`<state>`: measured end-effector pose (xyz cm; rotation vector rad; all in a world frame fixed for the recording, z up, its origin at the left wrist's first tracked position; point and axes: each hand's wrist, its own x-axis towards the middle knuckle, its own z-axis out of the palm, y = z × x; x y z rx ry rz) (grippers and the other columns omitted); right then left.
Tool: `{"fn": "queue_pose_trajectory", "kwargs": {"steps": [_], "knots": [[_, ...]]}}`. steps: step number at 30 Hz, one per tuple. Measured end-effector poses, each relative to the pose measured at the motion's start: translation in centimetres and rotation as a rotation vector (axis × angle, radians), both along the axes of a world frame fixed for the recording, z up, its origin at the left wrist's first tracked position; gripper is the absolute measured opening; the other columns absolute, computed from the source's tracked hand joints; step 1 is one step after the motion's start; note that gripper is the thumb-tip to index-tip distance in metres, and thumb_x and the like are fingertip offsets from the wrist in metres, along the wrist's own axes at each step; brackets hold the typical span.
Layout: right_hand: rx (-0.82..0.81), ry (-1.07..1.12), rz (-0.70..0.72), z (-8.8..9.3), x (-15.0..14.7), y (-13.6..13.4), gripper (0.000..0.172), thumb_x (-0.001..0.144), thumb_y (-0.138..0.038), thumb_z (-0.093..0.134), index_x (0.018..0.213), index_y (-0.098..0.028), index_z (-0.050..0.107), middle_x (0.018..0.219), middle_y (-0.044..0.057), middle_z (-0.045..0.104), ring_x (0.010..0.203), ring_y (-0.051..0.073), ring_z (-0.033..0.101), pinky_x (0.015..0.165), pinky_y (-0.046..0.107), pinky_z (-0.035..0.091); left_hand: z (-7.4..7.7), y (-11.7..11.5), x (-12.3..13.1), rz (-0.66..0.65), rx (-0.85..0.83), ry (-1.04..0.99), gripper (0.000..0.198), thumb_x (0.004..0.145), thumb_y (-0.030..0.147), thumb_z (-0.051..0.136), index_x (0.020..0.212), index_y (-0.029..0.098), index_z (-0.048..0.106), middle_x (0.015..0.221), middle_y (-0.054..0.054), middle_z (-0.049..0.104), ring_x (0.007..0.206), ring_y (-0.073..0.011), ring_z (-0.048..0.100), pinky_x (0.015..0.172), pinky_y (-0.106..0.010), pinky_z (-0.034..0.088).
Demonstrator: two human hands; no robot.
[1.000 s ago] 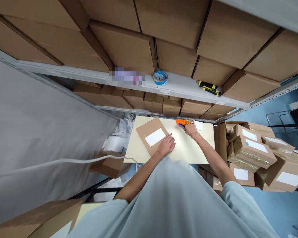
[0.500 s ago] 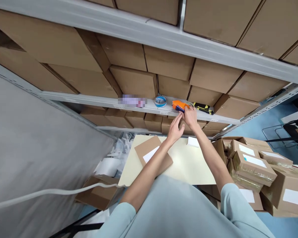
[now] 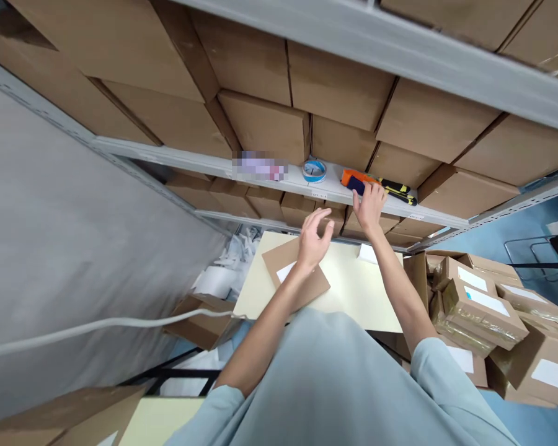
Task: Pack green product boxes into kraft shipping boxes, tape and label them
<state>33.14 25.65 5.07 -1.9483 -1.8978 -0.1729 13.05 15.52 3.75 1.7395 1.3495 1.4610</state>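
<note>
"Both busy?"

"No, the left hand [image 3: 313, 241] is empty, fingers parted, over the cardboard box [image 3: 315, 288] on the table [image 3: 358, 297]. The right hand [image 3: 370, 207] touches the orange dispenser [image 3: 352, 177]; from here I can't tell whether it grips."

"Where's that dispenser?"

"Up on the shelf [image 3: 190, 163], between the blue tape roll [image 3: 314, 179] and black-and-yellow cutters [image 3: 400, 193]."

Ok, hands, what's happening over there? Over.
Right hand touching orange tape dispenser at shelf. Left hand open, empty. Box cutters close beside dispenser.
</note>
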Motion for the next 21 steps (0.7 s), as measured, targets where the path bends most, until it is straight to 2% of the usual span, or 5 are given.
{"fn": "queue_pose_trajectory", "kwargs": {"steps": [3,6,9,14,21], "knots": [[-0.130,0.142,0.104,-6.1,-1.1,-6.3,0.054,0.116,-0.048,0.039,0.153,-0.013,0.058,0.151,0.026,0.060,0.141,0.040,0.051,0.118,0.055,0.039,-7.0,-3.6,-4.6,0.180,-0.249,-0.019,0.045,0.106,0.043,0.062,0.145,0.022,0.064,0.153,-0.015,0.066,0.152,-0.0310,0.056,0.136,-0.051,0.038],[-0.451,0.354,0.141,-13.3,-2.0,-13.3,0.051,0.114,-0.048,0.045,0.140,-0.011,0.067,0.142,0.025,0.069,0.134,0.036,0.061,0.117,0.049,0.046,-14.0,-9.4,-8.8,0.396,-0.676,-0.071,0.076,0.093,0.042,0.078,0.157,0.013,0.050,0.167,-0.025,0.050,0.166,-0.0391,0.038,0.141,-0.054,0.023],[-0.695,0.561,0.071,-18.5,-2.3,-18.8,0.053,0.114,-0.051,0.042,0.133,-0.010,0.070,0.139,0.025,0.073,0.123,0.031,0.071,0.109,0.041,0.053,-18.8,-15.1,-10.8,0.496,-1.031,-0.162,0.096,0.088,0.048,0.082,0.164,0.010,0.038,0.177,-0.029,0.036,0.173,-0.0406,0.023,0.143,-0.054,0.016],[-0.784,0.631,-0.093,-21.4,-1.8,-22.7,0.065,0.117,-0.055,0.025,0.131,-0.010,0.069,0.126,0.023,0.080,0.115,0.029,0.076,0.101,0.038,0.056,-21.5,-20.0,-10.6,0.402,-1.251,-0.219,0.092,0.094,0.064,0.076,0.164,0.018,0.039,0.170,-0.028,0.050,0.163,-0.0383,0.047,0.132,-0.051,0.041],[-0.860,0.715,-0.214,-22.7,-0.5,-24.0,0.064,0.117,-0.054,0.022,0.106,-0.017,0.073,0.116,0.019,0.082,0.112,0.030,0.076,0.100,0.037,0.054,-21.7,-19.4,-10.9,0.349,-1.299,-0.229,0.085,0.095,0.061,0.078,0.161,0.020,0.042,0.167,-0.025,0.054,0.155,-0.0338,0.057,0.128,-0.050,0.047]]}}
